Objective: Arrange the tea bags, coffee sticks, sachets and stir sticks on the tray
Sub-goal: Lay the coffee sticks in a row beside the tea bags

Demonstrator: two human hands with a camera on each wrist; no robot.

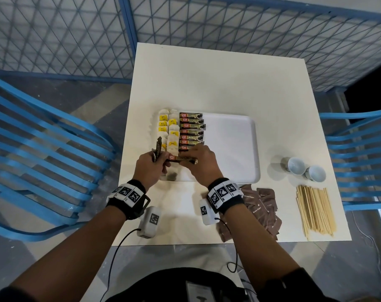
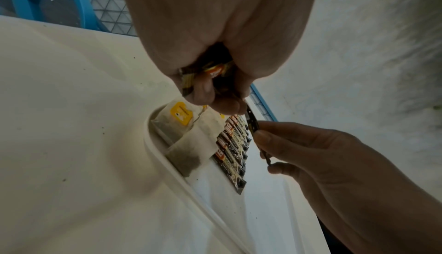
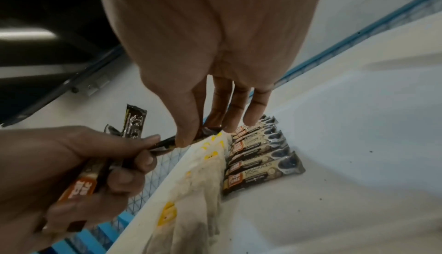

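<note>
The white tray (image 1: 233, 149) lies on the white worktop (image 1: 218, 83), its near rim set back from the near worktop edge. Tea bags (image 1: 167, 129) with yellow tags fill the tray's left edge, some overhanging the rim; a column of coffee sticks (image 1: 190, 131) lies just beside them, each stick crosswise. The right half of the tray floor is bare, and the far half of the worktop is open. The left hand (image 1: 149, 168) grips a bundle of coffee sticks (image 1: 158, 149) with curled fingers, the bundle standing up out of the fist. The right hand (image 1: 201, 162) pinches one coffee stick (image 1: 183, 159) between thumb and fingertips, holding it level over the tray's near-left part, just below the last stick in the column; its left end sits at the left hand. Brown sugar sachets (image 1: 261, 205) lie in a loose heap near the front edge, partly covered by the right wrist. Stir sticks (image 1: 315, 210) lie in a pile at the near-right corner, close to the edge. Two white cups (image 1: 304, 168) lie tipped beside the tray. Blue slatted chairs (image 1: 43, 149) flank both sides. The number of sticks in the bundle cannot be determined.
</note>
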